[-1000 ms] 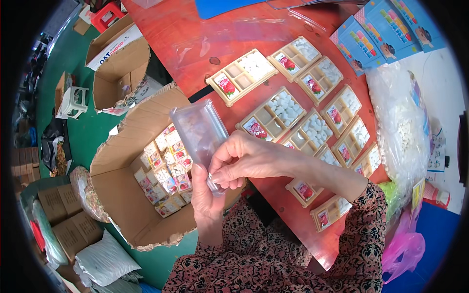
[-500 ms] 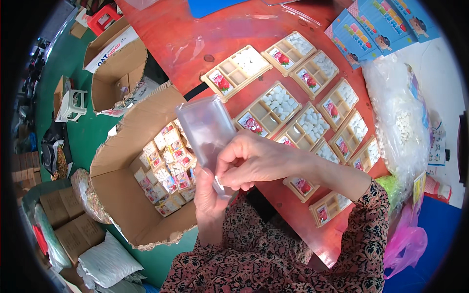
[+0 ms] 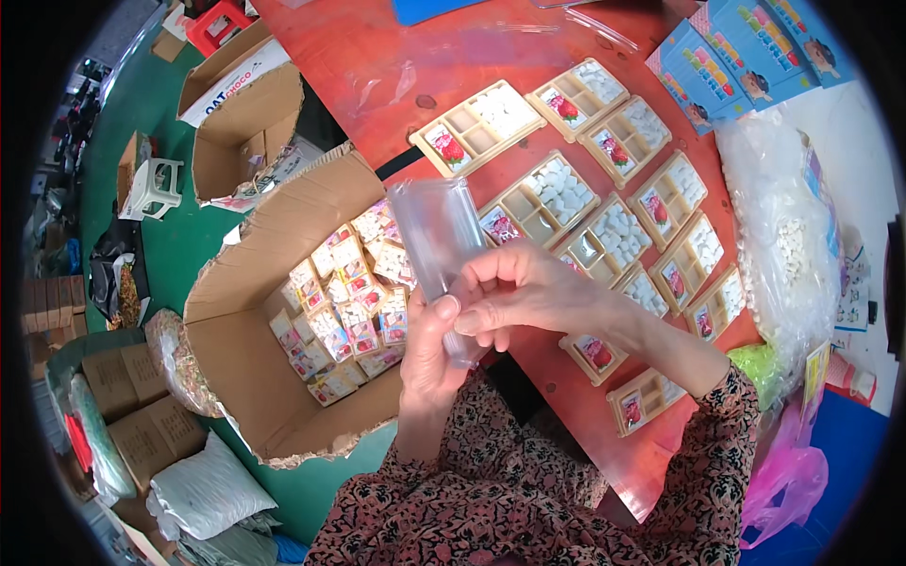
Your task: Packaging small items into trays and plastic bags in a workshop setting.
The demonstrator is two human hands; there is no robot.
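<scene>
A stack of clear plastic lids (image 3: 429, 222) tilts in front of me, above the gap between the carton and the red table. My left hand (image 3: 429, 363) grips its near end, thumb on the rim. At that same end, the thumb and fingers of my right hand (image 3: 533, 292) are pinched together on a lid's edge; its fingertips are partly hidden. Right of my hands, several cream compartment trays (image 3: 481, 123) lie on the table (image 3: 368, 57), each holding white pieces and a strawberry-printed packet. Packed trays (image 3: 354, 274) fill part of the open carton (image 3: 231, 330) at left.
Blue printed boxes (image 3: 746, 61) and a clear bag of white pieces (image 3: 779, 226) stand at the far right. A pink plastic bag (image 3: 783, 481) hangs below them. Another open carton (image 3: 245, 141), a white stool (image 3: 154, 186) and a white sack (image 3: 212, 486) are on the left.
My right fingers have shifted along the near edge of the lids, and a thin white edge seen between them no longer shows. The whole view has shifted slightly, moving the scene rightward.
</scene>
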